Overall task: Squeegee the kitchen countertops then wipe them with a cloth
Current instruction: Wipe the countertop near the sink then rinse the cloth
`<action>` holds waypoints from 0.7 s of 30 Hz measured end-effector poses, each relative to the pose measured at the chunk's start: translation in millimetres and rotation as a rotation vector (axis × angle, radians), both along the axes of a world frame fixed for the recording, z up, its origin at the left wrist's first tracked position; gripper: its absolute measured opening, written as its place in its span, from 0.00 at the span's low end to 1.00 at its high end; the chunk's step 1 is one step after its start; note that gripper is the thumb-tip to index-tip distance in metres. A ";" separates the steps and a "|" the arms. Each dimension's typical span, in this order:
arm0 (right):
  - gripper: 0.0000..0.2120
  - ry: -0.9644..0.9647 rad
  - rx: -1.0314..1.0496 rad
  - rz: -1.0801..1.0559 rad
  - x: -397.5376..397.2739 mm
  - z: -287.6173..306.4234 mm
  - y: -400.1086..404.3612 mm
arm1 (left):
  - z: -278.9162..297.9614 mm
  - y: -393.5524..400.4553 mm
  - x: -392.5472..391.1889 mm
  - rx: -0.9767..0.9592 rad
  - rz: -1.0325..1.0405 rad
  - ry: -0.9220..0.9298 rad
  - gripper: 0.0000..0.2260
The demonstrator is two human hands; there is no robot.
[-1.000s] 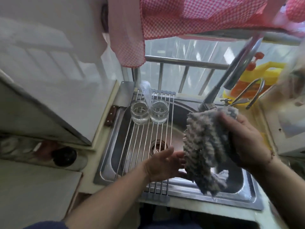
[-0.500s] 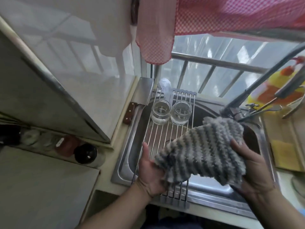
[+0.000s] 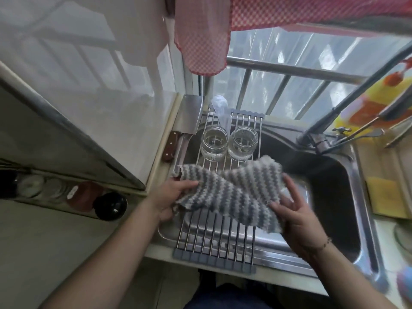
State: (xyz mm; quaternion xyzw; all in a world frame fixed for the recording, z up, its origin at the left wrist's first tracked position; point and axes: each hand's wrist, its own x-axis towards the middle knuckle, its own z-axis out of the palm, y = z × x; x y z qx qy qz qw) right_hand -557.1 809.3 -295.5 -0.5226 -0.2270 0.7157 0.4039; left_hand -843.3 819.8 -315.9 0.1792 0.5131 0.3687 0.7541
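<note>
A grey-and-white striped cloth (image 3: 231, 188) is stretched between both hands above the wire rack (image 3: 214, 237) that lies across the steel sink (image 3: 361, 210). My left hand (image 3: 171, 197) grips the cloth's left end, fingers curled into the fabric. My right hand (image 3: 296, 217) holds its right end from below, thumb on top and fingers spread under the edge. The pale countertop (image 3: 156, 161) runs as a narrow strip left of the sink. No squeegee is in view.
Two upturned glass jars (image 3: 228, 143) stand on the rack's far end. A cleaver (image 3: 184, 123) lies on the sink's left rim. The faucet (image 3: 321, 134) rises at right, near a yellow bottle (image 3: 379, 108). Dark jars (image 3: 110, 206) sit on a lower shelf at left.
The cloth hung bunched from my right hand; my left hand took its other end and both hands spread it out flat. The view shifted left and down.
</note>
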 end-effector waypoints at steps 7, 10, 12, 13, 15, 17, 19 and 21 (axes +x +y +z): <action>0.34 -0.496 -0.148 0.216 3.6 -36.6 -35.3 | -12.1 -21.2 -2.5 -0.024 0.078 0.338 0.34; 0.30 -0.585 -0.077 0.256 11.3 -26.9 -40.3 | -1.4 -30.1 -12.9 0.057 -0.032 0.389 0.37; 0.27 -0.587 -0.056 0.339 15.8 -16.1 -49.2 | 5.7 -41.3 -21.3 0.085 -0.200 0.495 0.35; 0.27 -0.626 -0.033 0.430 19.1 -12.1 -55.1 | 8.9 -47.5 -24.0 0.092 -0.313 0.573 0.34; 0.32 -0.848 0.031 0.733 28.0 -9.7 -65.7 | 9.1 -59.0 -27.4 0.110 -0.546 0.751 0.36; 0.28 -1.051 0.082 0.947 33.3 -16.9 -67.5 | 4.7 -64.4 -24.5 0.167 -0.741 1.045 0.34; 0.22 -1.287 0.200 0.904 30.5 -24.5 -54.0 | 4.0 -58.9 -15.6 0.273 -0.730 1.332 0.29; 0.22 -1.373 0.322 0.728 21.9 -35.1 -32.1 | -1.3 -42.3 -7.7 0.439 -0.593 1.443 0.23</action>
